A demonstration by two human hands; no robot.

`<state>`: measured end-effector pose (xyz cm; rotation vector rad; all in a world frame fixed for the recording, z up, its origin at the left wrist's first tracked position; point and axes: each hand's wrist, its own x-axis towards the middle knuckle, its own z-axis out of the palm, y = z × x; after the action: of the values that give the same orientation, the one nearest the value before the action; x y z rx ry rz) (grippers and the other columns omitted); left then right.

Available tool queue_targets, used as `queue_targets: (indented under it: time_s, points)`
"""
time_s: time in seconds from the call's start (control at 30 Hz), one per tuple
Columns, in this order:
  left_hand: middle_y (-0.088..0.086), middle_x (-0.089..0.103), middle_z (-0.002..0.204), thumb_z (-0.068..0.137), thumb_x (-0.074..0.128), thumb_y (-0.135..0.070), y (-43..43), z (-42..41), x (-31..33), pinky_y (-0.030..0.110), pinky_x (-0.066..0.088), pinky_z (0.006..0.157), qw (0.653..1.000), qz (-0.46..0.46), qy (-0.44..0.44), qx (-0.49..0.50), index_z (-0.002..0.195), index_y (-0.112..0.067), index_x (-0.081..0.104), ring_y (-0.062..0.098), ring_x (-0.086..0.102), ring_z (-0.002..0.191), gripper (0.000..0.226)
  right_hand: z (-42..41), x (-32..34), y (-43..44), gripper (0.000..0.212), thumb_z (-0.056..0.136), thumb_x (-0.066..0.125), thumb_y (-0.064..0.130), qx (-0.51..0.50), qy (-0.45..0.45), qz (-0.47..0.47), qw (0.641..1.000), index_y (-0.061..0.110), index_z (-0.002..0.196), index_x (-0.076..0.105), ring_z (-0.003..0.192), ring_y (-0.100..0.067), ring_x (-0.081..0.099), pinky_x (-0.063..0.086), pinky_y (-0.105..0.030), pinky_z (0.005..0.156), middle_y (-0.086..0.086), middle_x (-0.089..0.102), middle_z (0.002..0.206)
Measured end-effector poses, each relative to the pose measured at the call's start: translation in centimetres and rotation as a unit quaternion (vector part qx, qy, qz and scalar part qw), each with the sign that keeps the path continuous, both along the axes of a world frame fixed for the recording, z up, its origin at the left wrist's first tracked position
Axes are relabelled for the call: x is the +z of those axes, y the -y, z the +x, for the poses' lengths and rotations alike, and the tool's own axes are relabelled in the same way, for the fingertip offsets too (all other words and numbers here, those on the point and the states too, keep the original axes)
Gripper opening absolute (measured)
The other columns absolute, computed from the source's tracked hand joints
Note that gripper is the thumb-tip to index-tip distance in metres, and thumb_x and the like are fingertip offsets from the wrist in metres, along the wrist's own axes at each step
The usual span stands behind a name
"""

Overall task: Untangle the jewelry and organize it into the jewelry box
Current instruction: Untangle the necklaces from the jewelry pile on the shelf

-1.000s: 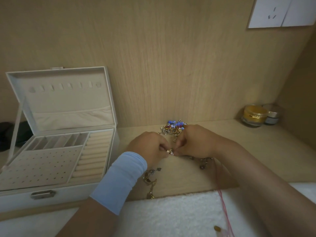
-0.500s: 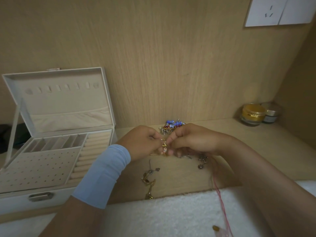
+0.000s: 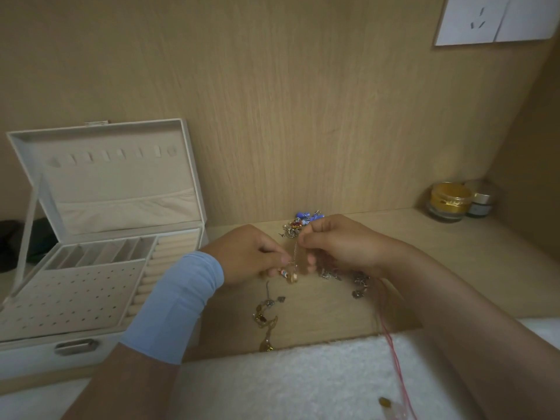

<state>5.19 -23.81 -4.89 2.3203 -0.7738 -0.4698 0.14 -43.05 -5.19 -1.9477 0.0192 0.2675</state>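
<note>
A thin gold chain [image 3: 294, 256] with small charms at its lower end hangs between my hands above the wooden shelf. My left hand [image 3: 247, 254] pinches its lower part near the charms. My right hand [image 3: 336, 242] pinches its upper part. A heap of blue and red jewelry [image 3: 300, 223] lies behind my hands against the back wall. A dark gold bracelet [image 3: 266, 316] lies on the shelf below my left hand. Dark metal pieces [image 3: 360, 284] sit under my right wrist. The white jewelry box [image 3: 100, 344] stands open at the left, its compartments bare.
A red cord [image 3: 391, 347] runs from under my right forearm across a white fluffy cloth [image 3: 288, 383] at the front. A gold jar [image 3: 448, 201] and a small grey jar [image 3: 480, 203] stand in the right corner. A wall socket [image 3: 491, 19] is at upper right.
Both hands have lifted the chain off the shelf and drawn slightly apart, so the chain now hangs stretched between them with its charms dangling.
</note>
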Motion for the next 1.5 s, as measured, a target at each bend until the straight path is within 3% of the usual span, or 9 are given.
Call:
queue_targets:
  time_s: [0.2, 0.33, 0.5, 0.7, 0.97, 1.13, 1.3, 1.4, 1.5]
  points:
    - [-0.015, 0.064, 0.061, 0.094, 0.06, -0.025, -0.3, 0.1, 0.6, 0.012, 0.043, 0.064, 0.996, 0.042, 0.072, 0.028, 0.083, -0.027, 0.073, -0.005, 0.056, 0.06, 0.018, 0.5, -0.4, 0.5, 0.024, 0.093, 0.057, 0.025, -0.047, 0.03, -0.17, 0.984, 0.01, 0.075, 0.062, 0.053, -0.009, 0.043, 0.037, -0.023, 0.055, 0.002, 0.051, 0.065]
    - [-0.016, 0.064, 0.074, 0.095, 0.054, -0.022, -1.0, 0.4, 0.8, 0.026, 0.052, 0.084, 0.992, 0.081, 0.079, 0.048, 0.085, -0.023, 0.072, 0.005, 0.064, 0.079, 0.021, 0.5, 0.0, 1.3, 0.027, 0.089, 0.06, 0.031, -0.037, 0.026, -0.287, 0.957, 0.011, 0.072, 0.061, 0.067, -0.015, 0.05, 0.043, -0.029, 0.065, 0.001, 0.055, 0.07]
    - [-0.015, 0.067, 0.08, 0.093, 0.057, -0.026, -1.5, 0.8, 0.8, 0.026, 0.051, 0.082, 0.988, 0.092, 0.108, 0.055, 0.083, -0.028, 0.072, 0.007, 0.065, 0.082, 0.018, 0.2, 0.4, 1.5, 0.021, 0.081, 0.063, 0.031, -0.01, 0.022, -0.412, 0.911, 0.012, 0.082, 0.07, 0.082, -0.019, 0.063, 0.055, -0.036, 0.079, -0.002, 0.065, 0.08]
    - [-0.02, 0.058, 0.091, 0.082, 0.069, -0.03, -0.9, 0.6, 0.3, 0.02, 0.045, 0.086, 0.977, 0.161, 0.141, 0.011, 0.084, -0.038, 0.07, 0.004, 0.058, 0.092, 0.008, 0.1, 0.8, 0.9, 0.014, 0.076, 0.067, 0.032, 0.05, 0.066, -0.434, 0.897, 0.021, 0.081, 0.075, 0.082, -0.013, 0.067, 0.058, -0.035, 0.079, 0.006, 0.072, 0.08]
    - [-0.019, 0.064, 0.084, 0.075, 0.078, -0.028, -0.2, 0.7, -0.9, 0.02, 0.048, 0.082, 0.975, 0.18, 0.133, 0.002, 0.09, -0.034, 0.072, 0.0, 0.059, 0.081, 0.017, -0.4, -1.4, -2.6, 0.026, 0.074, 0.077, 0.055, 0.06, 0.162, -0.392, 0.903, 0.032, 0.087, 0.076, 0.08, 0.001, 0.062, 0.044, -0.02, 0.064, 0.017, 0.07, 0.082]
    - [-0.017, 0.062, 0.097, 0.076, 0.076, -0.017, -0.5, 0.9, -1.1, 0.018, 0.046, 0.084, 0.988, 0.098, 0.121, 0.013, 0.094, -0.036, 0.058, -0.003, 0.056, 0.085, 0.033, -0.4, -1.7, -2.8, 0.012, 0.08, 0.074, 0.04, 0.065, 0.178, -0.367, 0.911, 0.029, 0.076, 0.07, 0.07, 0.001, 0.057, 0.041, -0.019, 0.06, 0.016, 0.064, 0.071]
    - [-0.003, 0.074, 0.102, 0.082, 0.068, -0.01, -0.2, 0.1, -0.5, 0.041, 0.05, 0.1, 0.989, -0.13, -0.07, 0.001, 0.119, -0.024, 0.057, 0.019, 0.07, 0.099, 0.042, -0.3, -0.1, -1.7, 0.004, 0.081, 0.078, 0.018, 0.007, 0.162, -0.182, 0.97, 0.019, 0.08, 0.073, 0.061, -0.003, 0.06, 0.049, -0.024, 0.06, 0.003, 0.069, 0.072]
    - [0.005, 0.075, 0.094, 0.088, 0.069, -0.014, -0.2, 0.0, 0.3, 0.047, 0.056, 0.088, 0.971, -0.194, -0.14, 0.015, 0.123, -0.015, 0.058, 0.026, 0.071, 0.087, 0.036, -0.5, 1.2, -1.3, 0.005, 0.086, 0.075, 0.012, -0.046, 0.138, -0.018, 0.989, 0.016, 0.086, 0.073, 0.054, -0.013, 0.06, 0.045, -0.024, 0.046, -0.006, 0.069, 0.067]
    - [-0.001, 0.071, 0.076, 0.095, 0.059, -0.012, -0.4, 0.0, 1.6, 0.03, 0.051, 0.068, 0.973, -0.195, -0.123, 0.004, 0.111, -0.008, 0.066, 0.014, 0.061, 0.066, 0.017, -0.8, 3.0, -1.3, 0.008, 0.087, 0.073, 0.005, -0.078, 0.147, 0.073, 0.983, 0.007, 0.095, 0.072, 0.056, -0.015, 0.062, 0.049, -0.026, 0.045, -0.018, 0.069, 0.074]
